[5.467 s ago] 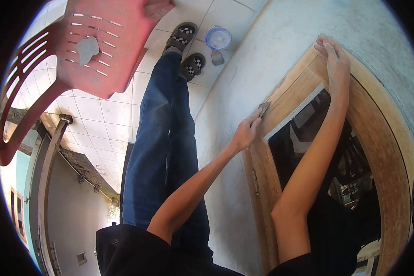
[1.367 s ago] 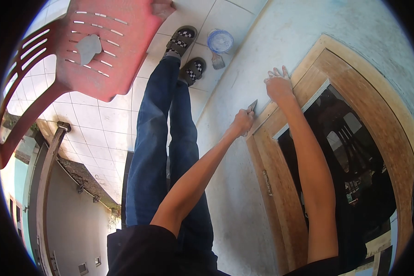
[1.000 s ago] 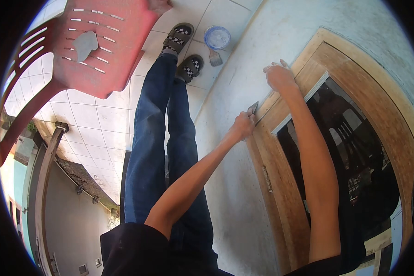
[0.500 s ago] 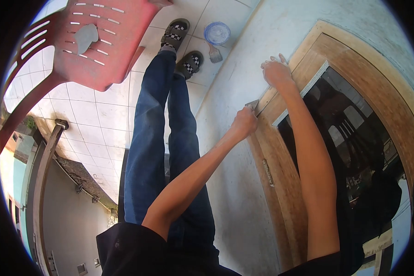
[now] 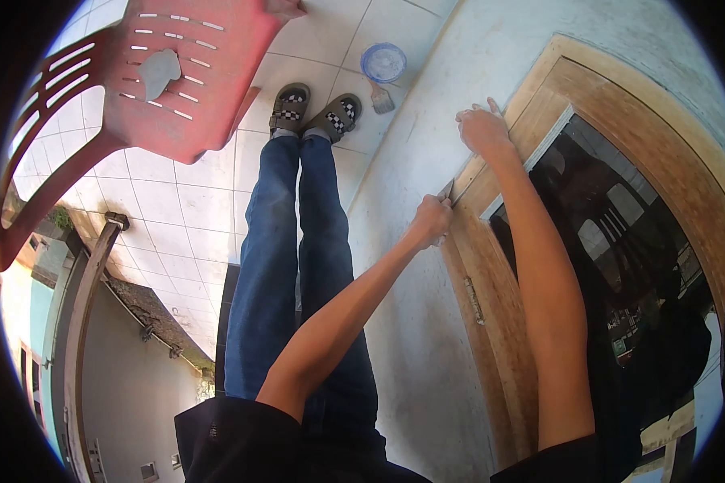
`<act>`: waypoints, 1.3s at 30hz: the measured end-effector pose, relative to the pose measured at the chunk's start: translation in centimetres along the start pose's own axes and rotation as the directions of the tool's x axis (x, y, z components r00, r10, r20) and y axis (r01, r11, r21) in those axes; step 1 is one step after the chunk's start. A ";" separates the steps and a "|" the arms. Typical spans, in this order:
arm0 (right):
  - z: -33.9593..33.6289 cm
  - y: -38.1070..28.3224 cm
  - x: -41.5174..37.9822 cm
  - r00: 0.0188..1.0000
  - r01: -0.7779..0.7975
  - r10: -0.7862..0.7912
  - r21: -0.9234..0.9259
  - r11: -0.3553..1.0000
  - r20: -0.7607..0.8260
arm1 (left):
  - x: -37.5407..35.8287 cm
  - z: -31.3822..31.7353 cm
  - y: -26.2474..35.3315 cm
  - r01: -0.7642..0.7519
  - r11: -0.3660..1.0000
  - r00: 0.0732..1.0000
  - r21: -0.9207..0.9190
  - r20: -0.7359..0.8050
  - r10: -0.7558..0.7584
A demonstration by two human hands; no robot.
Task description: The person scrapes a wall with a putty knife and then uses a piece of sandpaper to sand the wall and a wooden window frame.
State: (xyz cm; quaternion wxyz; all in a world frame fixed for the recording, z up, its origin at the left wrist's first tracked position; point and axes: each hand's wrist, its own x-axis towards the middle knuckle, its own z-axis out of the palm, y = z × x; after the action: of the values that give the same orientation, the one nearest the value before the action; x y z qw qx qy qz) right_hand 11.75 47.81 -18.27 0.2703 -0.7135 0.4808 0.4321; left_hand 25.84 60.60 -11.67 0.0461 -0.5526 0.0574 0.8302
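My left hand (image 5: 433,220) is closed around a scraper (image 5: 446,190), its small metal blade against the joint between the pale wall (image 5: 411,173) and the wooden frame (image 5: 471,189). Most of the handle is hidden in my fist. Higher along the same frame is my right hand (image 5: 485,133), fingers bent inward and whitish at the tips. It rests by the edge where wall meets wood; whatever those fingers hold, if anything, is hidden.
A red plastic chair (image 5: 193,105) bears a flat grey piece (image 5: 159,74). On the tiled floor, a blue-rimmed tub (image 5: 383,63) of white material stands beside a paintbrush (image 5: 381,98), near my feet. A dark glass pane (image 5: 596,201) and a hinge (image 5: 474,301) are on the right.
My feet have shifted and now stand closer together. The scraper blade has moved slightly at the frame edge, and my right fingers have curled in a little. The view has shifted slightly.
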 end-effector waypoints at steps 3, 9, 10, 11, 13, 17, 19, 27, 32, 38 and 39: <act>0.4 0.1 -0.2 0.998 0.011 -0.008 0.046 0.999 -0.068 | -0.7 -0.6 0.4 -0.001 1.000 0.999 -0.011 0.034 0.001; 0.8 -0.5 -0.8 0.997 0.001 0.003 0.062 0.998 -0.075 | -1.3 -0.6 -2.1 0.011 1.000 1.000 0.005 -0.015 -0.011; 1.1 -0.6 -0.9 0.998 -0.004 0.008 0.066 0.998 -0.069 | 0.0 -1.2 -3.0 0.012 1.000 1.000 0.011 -0.014 -0.012; 1.1 -0.6 -0.8 0.998 -0.006 0.010 0.064 0.998 -0.068 | 2.2 -2.0 -4.2 0.038 0.999 0.999 0.033 0.010 -0.038; 0.8 -0.7 -0.9 0.997 -0.013 0.020 0.084 0.996 -0.075 | 2.8 -2.3 -4.3 0.057 0.997 0.997 0.055 0.040 -0.059; 0.9 -1.3 -1.4 0.996 -0.043 0.051 0.089 0.995 -0.079 | -2.3 -2.0 -4.0 0.035 0.999 0.995 0.005 0.089 -0.036; 1.2 -1.8 -1.5 0.995 -0.052 0.062 0.122 0.991 -0.083 | -1.7 -2.9 -4.0 0.005 1.000 0.998 0.006 0.064 -0.005; 2.2 -2.6 -3.8 0.985 -0.071 0.097 0.172 0.982 -0.144 | -3.6 -3.0 -3.7 0.080 0.995 0.977 0.062 0.195 -0.090; 2.0 -4.0 -5.6 0.980 -0.099 0.130 0.200 0.975 -0.149 | -0.4 -2.9 -4.2 -0.063 0.997 0.992 -0.050 0.109 0.068; 2.7 -4.1 -5.7 0.973 -0.072 0.095 0.114 0.991 -0.209 | -2.8 -3.5 -3.7 0.061 0.996 0.970 0.071 0.230 -0.076; 3.0 -4.5 -5.9 0.978 -0.065 0.088 0.123 0.990 -0.191 | -2.6 -3.4 -4.8 0.083 0.994 0.969 0.067 0.229 -0.097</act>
State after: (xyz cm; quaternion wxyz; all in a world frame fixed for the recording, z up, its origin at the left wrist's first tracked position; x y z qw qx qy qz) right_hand 13.84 54.69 -14.66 0.2459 -0.7166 0.5564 0.3412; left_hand 30.63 64.82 -10.80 0.1058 -0.4526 0.0502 0.8840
